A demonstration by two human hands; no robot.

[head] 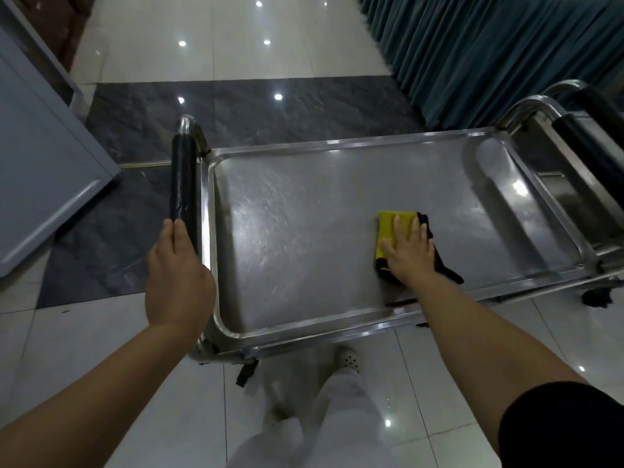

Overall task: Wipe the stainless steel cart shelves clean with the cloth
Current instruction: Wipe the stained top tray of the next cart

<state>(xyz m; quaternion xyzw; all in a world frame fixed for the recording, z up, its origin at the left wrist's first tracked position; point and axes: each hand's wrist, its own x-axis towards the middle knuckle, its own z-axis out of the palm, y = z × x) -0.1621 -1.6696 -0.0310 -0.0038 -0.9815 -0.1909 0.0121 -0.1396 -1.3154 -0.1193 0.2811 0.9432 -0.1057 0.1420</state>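
**Steel top shelf, cloth under the right palm**

Stainless steel fills the head view: the cart's top shelf (304, 231) is a shallow tray with a raised rim, and its surface shows swirled streaks. The cloth (388, 228), yellow with black edging, lies folded on the right half of the shelf, closer to the near edge than to the far one. The right hand (410, 255) lies flat on it, fingers straight and spread, palm pressing the cloth to the metal. At the shelf's left end the left hand (179, 282) grips the near end of the black handle (184, 177), thumb lying along the bar and the other fingers wrapped round it out of sight.

A second steel cart (574, 136) stands just beyond the right end. A teal curtain (506, 45) hangs behind it. A grey cabinet door (44, 163) stands at the left on the glossy tiled floor (135, 383). A white trouser leg (337, 417) and a perforated shoe (347, 361) show below the near edge.
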